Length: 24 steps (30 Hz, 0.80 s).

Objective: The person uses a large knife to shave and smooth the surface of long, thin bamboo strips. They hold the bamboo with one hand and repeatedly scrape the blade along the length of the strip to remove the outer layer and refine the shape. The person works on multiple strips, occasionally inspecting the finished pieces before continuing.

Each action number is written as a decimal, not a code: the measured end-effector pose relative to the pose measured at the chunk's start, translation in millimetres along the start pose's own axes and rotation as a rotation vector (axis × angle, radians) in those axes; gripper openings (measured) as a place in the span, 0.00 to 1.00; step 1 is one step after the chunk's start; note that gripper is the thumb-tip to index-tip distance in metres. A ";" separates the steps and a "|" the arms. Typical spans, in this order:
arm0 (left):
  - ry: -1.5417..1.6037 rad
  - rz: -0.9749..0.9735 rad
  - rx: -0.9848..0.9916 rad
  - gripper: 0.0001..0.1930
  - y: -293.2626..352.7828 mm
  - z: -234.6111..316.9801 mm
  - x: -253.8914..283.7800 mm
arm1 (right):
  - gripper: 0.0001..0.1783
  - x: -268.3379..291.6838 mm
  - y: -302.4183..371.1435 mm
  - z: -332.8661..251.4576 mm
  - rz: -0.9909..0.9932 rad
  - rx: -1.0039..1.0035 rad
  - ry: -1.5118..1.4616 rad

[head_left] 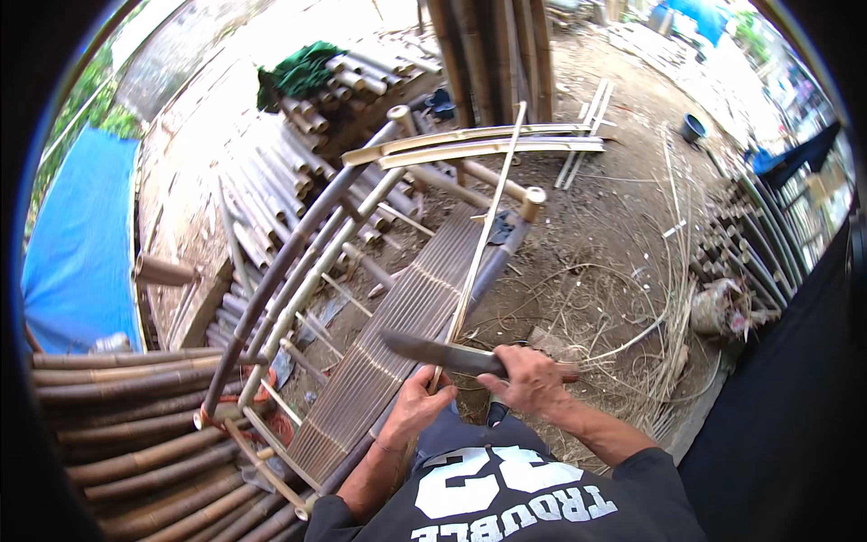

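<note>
overall, the largest item is the bamboo bench (384, 339), its slatted seat running from just beside the left hand (420, 405) away to the far left. beyond the hands, split bamboo lengths (433, 156) lie across the bench's far end. well off to the left of the left hand: a stack of dark poles (153, 465), roughly crosswise.

next in size, the bamboo strip (490, 215): long, narrow, pale. its near end is at the left hand; from there its long axis runs away from the person, leaning slightly right, over the bench's right side and past the split lengths.

smaller, the machete (465, 359): the right hand (528, 384) is wrapped round its handle, and the blade points left, just beyond the left hand's fingers.

key relation: blade roughly crosswise to the strip, passing in front of it; whether the edge touches cannot be told. the left hand is nearer the strip, thumb and fingers pinching it close to the near end; the right hand sits to the right, apart from it.
</note>
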State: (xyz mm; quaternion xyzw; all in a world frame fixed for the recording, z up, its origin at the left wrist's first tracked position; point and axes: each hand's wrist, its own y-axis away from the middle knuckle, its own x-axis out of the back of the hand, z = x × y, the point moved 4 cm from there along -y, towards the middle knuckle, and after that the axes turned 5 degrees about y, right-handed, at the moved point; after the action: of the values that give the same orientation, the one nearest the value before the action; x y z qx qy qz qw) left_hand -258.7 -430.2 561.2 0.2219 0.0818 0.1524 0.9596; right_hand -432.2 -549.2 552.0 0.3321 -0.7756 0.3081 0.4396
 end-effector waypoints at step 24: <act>-0.595 -0.299 -0.337 0.22 60.1 1.8 -58.9 | 0.35 165.8 59.9 168.6 0.391 -0.137 0.456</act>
State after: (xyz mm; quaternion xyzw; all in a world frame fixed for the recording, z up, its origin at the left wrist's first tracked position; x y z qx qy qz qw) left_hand -329.0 -398.9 595.1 0.0811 -0.1956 -0.0494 0.9761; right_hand -624.9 -684.2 616.3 0.0685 -0.7250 0.4005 0.5561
